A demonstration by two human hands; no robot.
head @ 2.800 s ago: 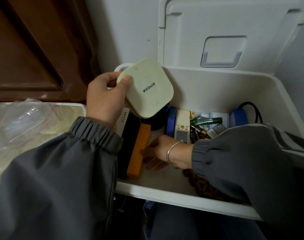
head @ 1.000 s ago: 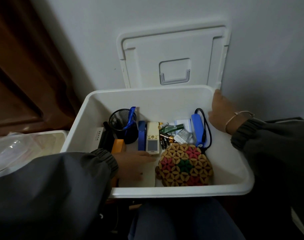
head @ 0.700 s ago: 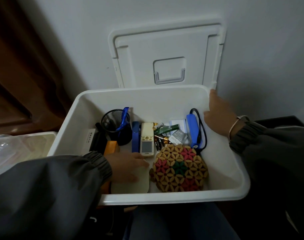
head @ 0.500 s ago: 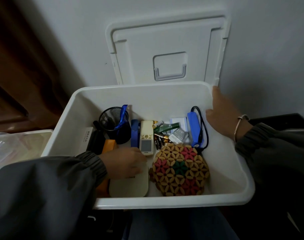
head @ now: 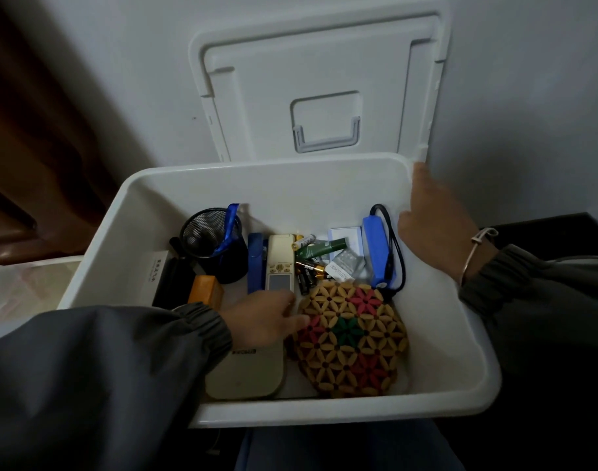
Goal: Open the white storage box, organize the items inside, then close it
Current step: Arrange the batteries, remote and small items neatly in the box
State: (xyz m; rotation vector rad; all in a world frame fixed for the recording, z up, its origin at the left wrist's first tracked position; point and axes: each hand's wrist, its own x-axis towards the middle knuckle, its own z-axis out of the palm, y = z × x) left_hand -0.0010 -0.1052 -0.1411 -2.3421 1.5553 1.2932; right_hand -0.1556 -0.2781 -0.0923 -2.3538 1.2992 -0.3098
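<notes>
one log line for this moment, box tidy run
stage: organizing | lid: open, against wall | left hand: on cream case, touching woven mat | right hand: on box right rim

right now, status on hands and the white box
Left hand open on cream square device, touching woven mat. Right hand on storage box rim. Lid off, propped against wall.

The white storage box (head: 324, 411) stands open, its lid (head: 324, 62) propped behind the far edge. The left hand (head: 260, 321) lies on a cream square pad (head: 246, 375) by the near edge, fingertips (head: 299, 321) touching the woven mat (head: 355, 341). The right hand (head: 437, 219) rests on the right rim.
</notes>
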